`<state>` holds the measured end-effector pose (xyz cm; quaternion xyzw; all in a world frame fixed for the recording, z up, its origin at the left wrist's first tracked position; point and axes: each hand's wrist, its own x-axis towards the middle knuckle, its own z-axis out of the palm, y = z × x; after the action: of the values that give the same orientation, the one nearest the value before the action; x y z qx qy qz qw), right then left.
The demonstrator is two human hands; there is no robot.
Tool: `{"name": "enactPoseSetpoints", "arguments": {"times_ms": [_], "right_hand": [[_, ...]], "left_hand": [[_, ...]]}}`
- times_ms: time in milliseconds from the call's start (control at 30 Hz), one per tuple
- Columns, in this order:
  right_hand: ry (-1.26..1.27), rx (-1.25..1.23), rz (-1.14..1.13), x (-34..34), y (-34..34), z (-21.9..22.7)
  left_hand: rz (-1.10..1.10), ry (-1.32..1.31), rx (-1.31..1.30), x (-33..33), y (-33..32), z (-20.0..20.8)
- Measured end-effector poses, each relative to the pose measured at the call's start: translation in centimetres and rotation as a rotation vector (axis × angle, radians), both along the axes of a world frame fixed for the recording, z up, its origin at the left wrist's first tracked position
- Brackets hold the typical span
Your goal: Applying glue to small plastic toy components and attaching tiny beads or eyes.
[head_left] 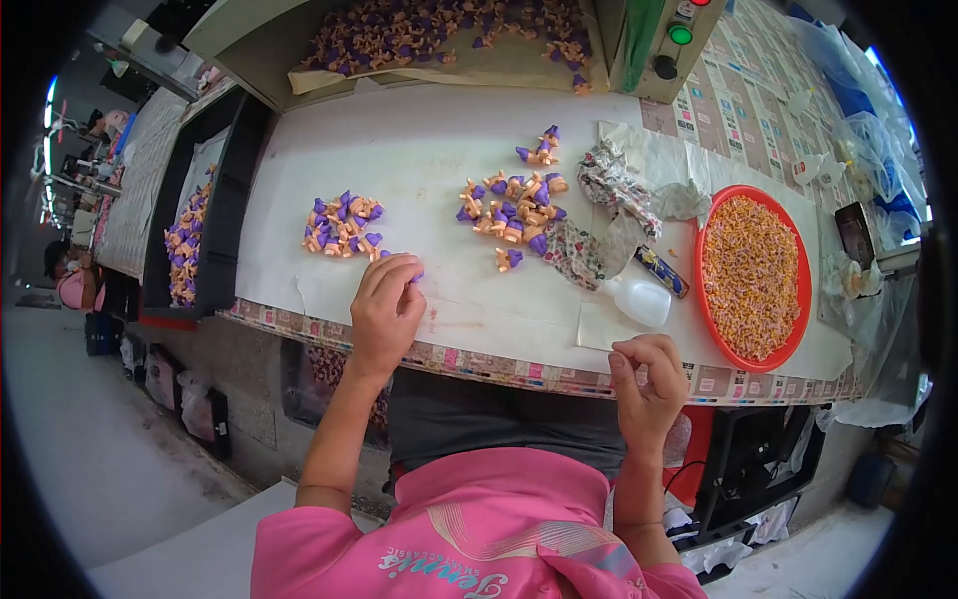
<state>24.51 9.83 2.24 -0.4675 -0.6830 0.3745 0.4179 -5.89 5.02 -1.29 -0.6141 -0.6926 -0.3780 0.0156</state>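
My left hand (385, 311) is closed in a pinch over the near part of the table, with a bit of purple showing at its fingertips, apparently a small toy figure. Just beyond it lies a cluster of small peach-and-purple toy figures (342, 226). A second pile of these figures (512, 208) sits at mid-table, with one figure (508, 260) apart on its near side. Over the front edge on the right, my right hand (649, 384) has thumb and forefinger pressed together; what they hold, if anything, is too small to make out. A white plastic bottle (640, 300) lies just beyond that hand.
An orange-red round basin (710, 309) full of tiny yellow and pink pieces stands at right. Crumpled patterned cloths (614, 185) and a dark blue tube (661, 272) lie beside it. A black tray (216, 255) of figures is at left. More figures fill a box-like machine opening (439, 72) behind.
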Motion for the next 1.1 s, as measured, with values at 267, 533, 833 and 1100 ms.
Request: {"name": "enactPoseSetpoints", "arguments": {"times_ms": [267, 533, 833, 1100], "right_hand": [[-0.185, 0.197, -0.215, 3.1, 2.3, -0.9], [-0.431, 0.272, -0.133, 2.3, 4.6, -0.7], [-0.483, 0.076, -0.047, 2.4, 4.6, 0.2], [-0.054, -0.020, -0.026, 2.1, 1.7, 0.6]], "left_hand": [[0.025, 0.173, 0.071, 0.9, 1.2, 0.7], [-0.118, -0.034, 0.025, 6.6, 4.1, 2.1], [-0.143, -0.137, -0.038, 9.1, 5.2, 1.2], [-0.236, -0.742, -0.163, 10.6, 2.9, 1.5]]}}
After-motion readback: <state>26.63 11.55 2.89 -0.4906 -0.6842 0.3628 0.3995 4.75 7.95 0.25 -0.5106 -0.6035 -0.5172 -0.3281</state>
